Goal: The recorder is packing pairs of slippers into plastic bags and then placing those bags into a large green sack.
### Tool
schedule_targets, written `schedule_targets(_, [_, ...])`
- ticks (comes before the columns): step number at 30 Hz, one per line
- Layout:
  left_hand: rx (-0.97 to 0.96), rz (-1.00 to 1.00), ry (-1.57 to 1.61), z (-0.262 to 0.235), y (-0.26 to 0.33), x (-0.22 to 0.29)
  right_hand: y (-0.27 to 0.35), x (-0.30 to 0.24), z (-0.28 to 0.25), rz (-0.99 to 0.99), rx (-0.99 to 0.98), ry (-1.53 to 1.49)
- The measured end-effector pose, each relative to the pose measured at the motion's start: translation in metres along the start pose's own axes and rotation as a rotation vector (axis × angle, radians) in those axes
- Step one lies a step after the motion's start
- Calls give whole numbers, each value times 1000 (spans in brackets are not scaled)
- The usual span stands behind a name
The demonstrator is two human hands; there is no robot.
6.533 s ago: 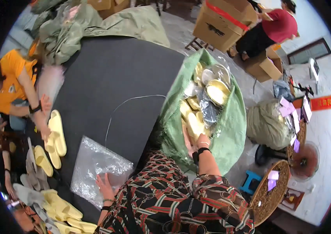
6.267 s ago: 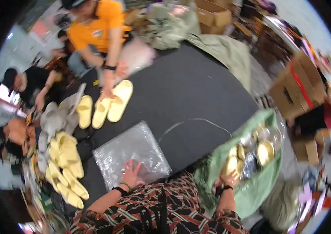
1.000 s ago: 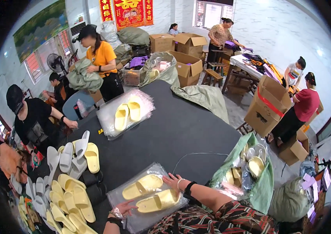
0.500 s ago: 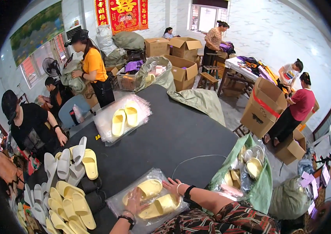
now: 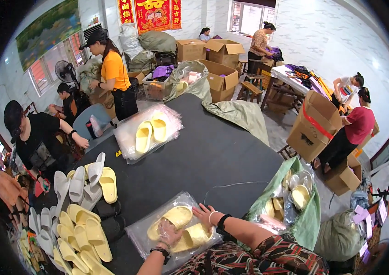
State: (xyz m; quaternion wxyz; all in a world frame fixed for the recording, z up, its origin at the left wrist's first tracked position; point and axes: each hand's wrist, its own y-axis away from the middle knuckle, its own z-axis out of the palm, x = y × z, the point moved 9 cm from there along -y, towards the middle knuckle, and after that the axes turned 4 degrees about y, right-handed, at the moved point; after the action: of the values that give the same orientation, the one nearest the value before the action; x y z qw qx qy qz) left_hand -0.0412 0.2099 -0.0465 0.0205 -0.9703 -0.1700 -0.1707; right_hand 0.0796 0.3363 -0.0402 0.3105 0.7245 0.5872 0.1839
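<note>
- Left hand (image 5: 170,234), fingers spread, lay over yellow slippers (image 5: 197,234).
- Right hand (image 5: 205,217), fingers extended, rested beside them at clear plastic (image 5: 143,234).
- The plastic lay on the black table (image 5: 194,151).

Piled slippers (image 5: 95,236), cartons (image 5: 307,114) and sacks (image 5: 339,236) show a workshop.

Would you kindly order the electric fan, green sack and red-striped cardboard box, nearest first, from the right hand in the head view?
1. Green sack: right of the right hand.
2. Red-striped cardboard box: upper right.
3. Electric fan: far upper left.
</note>
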Motion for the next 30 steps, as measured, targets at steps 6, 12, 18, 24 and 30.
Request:
schedule_targets(6, [-8, -16, -14, -10, -9, 18, 6, 1, -10, 5, -14, -20])
schedule_targets(12, [8, -165, -42, -10, 4, 14, 6, -2, -7, 3, 9, 4])
schedule_targets(18, [-15, -297, 4, -21, 44, 16, 13, -10, 2, 28, 4, -34])
schedule_targets(24, [-7, -203, -105, -16, 75, -4, 8, -13, 2, -71, 70, -7])
schedule_targets(30, [-141, -242, 38, -26, 51, 13, -4, 8, -3, -24, 79, -32])
